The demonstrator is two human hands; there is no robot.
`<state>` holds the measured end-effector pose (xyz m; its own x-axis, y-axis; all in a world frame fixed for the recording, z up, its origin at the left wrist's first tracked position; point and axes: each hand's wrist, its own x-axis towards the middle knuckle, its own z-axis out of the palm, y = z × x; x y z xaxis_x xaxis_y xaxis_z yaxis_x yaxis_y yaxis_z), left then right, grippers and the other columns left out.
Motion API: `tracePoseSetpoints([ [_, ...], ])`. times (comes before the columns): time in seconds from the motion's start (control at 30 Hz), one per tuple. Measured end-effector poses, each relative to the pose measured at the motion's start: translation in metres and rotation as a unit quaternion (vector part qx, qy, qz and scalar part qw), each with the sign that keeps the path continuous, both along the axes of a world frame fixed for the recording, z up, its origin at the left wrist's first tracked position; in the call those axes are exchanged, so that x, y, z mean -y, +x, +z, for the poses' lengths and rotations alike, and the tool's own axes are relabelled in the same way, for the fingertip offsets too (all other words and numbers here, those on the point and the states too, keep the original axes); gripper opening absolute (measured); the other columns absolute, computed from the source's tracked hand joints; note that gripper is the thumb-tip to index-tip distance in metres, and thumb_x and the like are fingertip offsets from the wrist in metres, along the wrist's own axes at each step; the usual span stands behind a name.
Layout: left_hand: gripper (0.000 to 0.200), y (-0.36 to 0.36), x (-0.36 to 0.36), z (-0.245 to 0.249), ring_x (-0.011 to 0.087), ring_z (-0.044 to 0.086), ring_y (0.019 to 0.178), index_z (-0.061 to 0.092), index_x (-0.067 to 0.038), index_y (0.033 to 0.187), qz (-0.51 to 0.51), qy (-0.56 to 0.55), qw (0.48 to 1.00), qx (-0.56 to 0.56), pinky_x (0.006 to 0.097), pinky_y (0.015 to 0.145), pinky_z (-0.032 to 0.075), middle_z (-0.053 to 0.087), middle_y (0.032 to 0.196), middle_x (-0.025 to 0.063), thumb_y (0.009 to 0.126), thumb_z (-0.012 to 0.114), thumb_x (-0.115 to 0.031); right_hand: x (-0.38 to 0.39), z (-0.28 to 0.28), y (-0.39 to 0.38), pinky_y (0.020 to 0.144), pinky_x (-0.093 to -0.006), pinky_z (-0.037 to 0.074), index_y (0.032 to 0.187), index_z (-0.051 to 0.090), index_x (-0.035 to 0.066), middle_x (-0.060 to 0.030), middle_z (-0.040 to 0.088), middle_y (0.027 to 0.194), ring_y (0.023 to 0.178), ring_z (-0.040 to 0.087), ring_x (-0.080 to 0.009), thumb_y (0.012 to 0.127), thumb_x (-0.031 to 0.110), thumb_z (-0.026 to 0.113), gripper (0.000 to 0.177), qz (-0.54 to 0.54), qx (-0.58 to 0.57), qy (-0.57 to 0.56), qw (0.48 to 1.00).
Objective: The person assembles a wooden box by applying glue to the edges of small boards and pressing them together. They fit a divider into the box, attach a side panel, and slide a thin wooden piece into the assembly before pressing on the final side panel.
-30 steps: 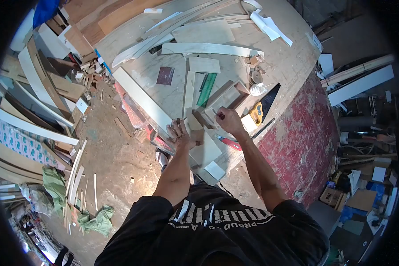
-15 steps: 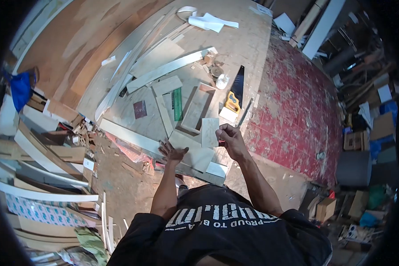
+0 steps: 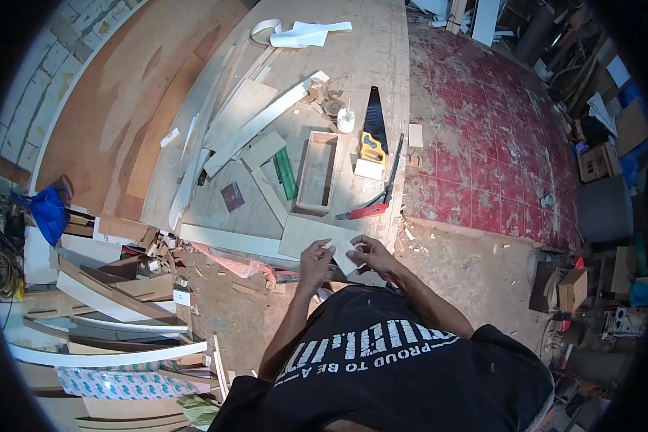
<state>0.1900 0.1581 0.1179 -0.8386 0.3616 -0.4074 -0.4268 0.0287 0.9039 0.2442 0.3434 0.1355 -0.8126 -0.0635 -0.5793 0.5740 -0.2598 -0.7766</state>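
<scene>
Near the table's front edge, my left hand (image 3: 317, 263) and my right hand (image 3: 372, 258) hold a small pale wooden piece (image 3: 344, 253) between them, fingers closed on its two sides. Under and behind it lies a flat pale board (image 3: 302, 236). Just beyond stands an open rectangular wooden box (image 3: 303, 173). Left of the box are a green strip (image 3: 285, 175) and a narrow wooden piece (image 3: 265, 189). To the right, a red-handled tool (image 3: 367, 211) lies below a saw with a yellow handle (image 3: 372, 147).
A dark red square (image 3: 232, 196) and a long pale strip (image 3: 230, 240) lie on the left of the table. A white container (image 3: 345, 120) stands behind the box. Red tiled surface (image 3: 482, 144) extends right; stacked boards (image 3: 115, 288) are at left.
My left hand has lifted off the board and closed on the small piece. My right hand has brought that piece down toward my body, away from the box. The red-handled tool is now uncovered.
</scene>
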Motion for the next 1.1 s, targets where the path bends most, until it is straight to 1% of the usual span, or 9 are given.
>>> tracePoseSetpoints([
  [0.17,0.042,0.004,-0.001,-0.032,0.0106,0.062,0.066,0.052,0.001,0.127,-0.009,-0.048,0.998,0.047,0.0252,0.054,0.052,0.065,0.080,0.0059,0.093,0.063,-0.020,-0.014,-0.042,0.002,0.059,-0.0295,0.052,0.121,0.050,0.003,-0.0104,0.062,0.085,0.072,0.061,-0.0160,0.089,0.015,0.065,0.037,0.057,-0.038,0.035,0.997],
  [0.37,0.083,-0.015,0.012,-0.041,0.0313,0.066,0.092,0.039,0.003,0.138,0.002,-0.317,0.946,-0.070,0.0406,0.086,0.052,0.064,0.109,0.0236,0.076,0.078,-0.038,-0.061,-0.095,-0.011,0.062,-0.0316,0.052,0.120,0.053,0.003,-0.0108,0.063,0.085,0.075,0.061,-0.0168,0.091,0.008,0.055,0.029,-0.059,-0.010,0.151,0.987],
  [0.47,0.100,-0.022,0.013,-0.048,0.0410,0.046,0.125,0.032,0.001,0.142,0.034,-0.405,0.910,-0.082,0.0473,0.101,0.042,0.044,0.136,0.0273,0.068,0.081,-0.044,-0.088,-0.127,-0.039,0.066,-0.0335,0.052,0.120,0.057,0.002,-0.0118,0.064,0.088,0.076,0.062,-0.0178,0.087,0.005,0.053,0.033,-0.059,-0.080,0.240,0.966],
  [0.53,0.102,-0.022,0.006,-0.049,0.0414,0.043,0.127,0.030,0.001,0.143,0.046,-0.439,0.893,-0.093,0.0475,0.103,0.041,0.041,0.138,0.0269,0.068,0.081,-0.045,-0.105,-0.128,-0.064,0.070,-0.0346,0.052,0.118,0.060,0.000,-0.0148,0.066,0.086,0.074,0.063,-0.0218,0.084,0.007,0.055,0.035,-0.040,-0.159,0.384,0.908],
  [0.7,0.106,-0.048,-0.025,-0.032,0.0423,0.038,0.131,0.026,-0.001,0.145,0.066,-0.498,0.861,-0.072,0.0475,0.108,0.036,0.034,0.143,0.0259,0.068,0.080,-0.050,-0.130,-0.148,-0.135,0.074,-0.0394,0.053,0.114,0.062,0.000,-0.0206,0.067,0.087,0.082,0.067,-0.0316,0.081,0.011,0.059,0.034,-0.010,-0.161,0.431,0.888],
  [0.77,0.097,-0.073,-0.029,-0.038,0.0413,0.040,0.129,0.033,0.001,0.141,0.080,-0.503,0.854,-0.103,0.0463,0.107,0.037,0.038,0.140,0.0267,0.071,0.078,-0.049,-0.133,-0.148,-0.152,0.077,-0.0434,0.053,0.109,0.064,0.001,-0.0224,0.068,0.091,0.086,0.067,-0.0365,0.081,0.013,0.060,0.030,0.087,-0.140,0.497,0.852],
  [0.9,0.058,-0.155,-0.029,-0.057,0.0380,0.055,0.115,0.057,0.004,0.122,0.103,-0.419,0.875,-0.219,0.0412,0.099,0.043,0.058,0.118,0.0247,0.087,0.065,-0.041,-0.122,-0.104,-0.166,0.073,-0.0502,0.052,0.094,0.064,0.001,-0.0224,0.066,0.093,0.085,0.066,-0.0399,0.085,0.016,0.057,0.019,0.004,-0.199,0.650,0.733],
  [1.03,0.032,-0.267,-0.034,-0.088,0.0342,0.063,0.094,0.067,0.000,0.103,0.080,-0.333,0.911,-0.231,0.0395,0.088,0.047,0.066,0.094,0.0190,0.092,0.057,-0.028,-0.118,-0.124,-0.226,0.066,-0.0455,0.050,0.085,0.066,-0.003,-0.0243,0.066,0.079,0.073,0.066,-0.0391,0.088,0.019,0.057,0.024,-0.134,-0.228,0.443,0.857],
  [1.1,0.031,-0.320,-0.047,-0.115,0.0333,0.065,0.088,0.067,0.001,0.099,0.079,-0.341,0.903,-0.249,0.0389,0.085,0.049,0.067,0.086,0.0181,0.094,0.053,-0.026,-0.116,-0.133,-0.263,0.073,-0.0359,0.052,0.099,0.067,-0.007,-0.0206,0.070,0.087,0.083,0.069,-0.0271,0.091,0.024,0.060,0.032,-0.135,-0.183,0.409,0.884],
])
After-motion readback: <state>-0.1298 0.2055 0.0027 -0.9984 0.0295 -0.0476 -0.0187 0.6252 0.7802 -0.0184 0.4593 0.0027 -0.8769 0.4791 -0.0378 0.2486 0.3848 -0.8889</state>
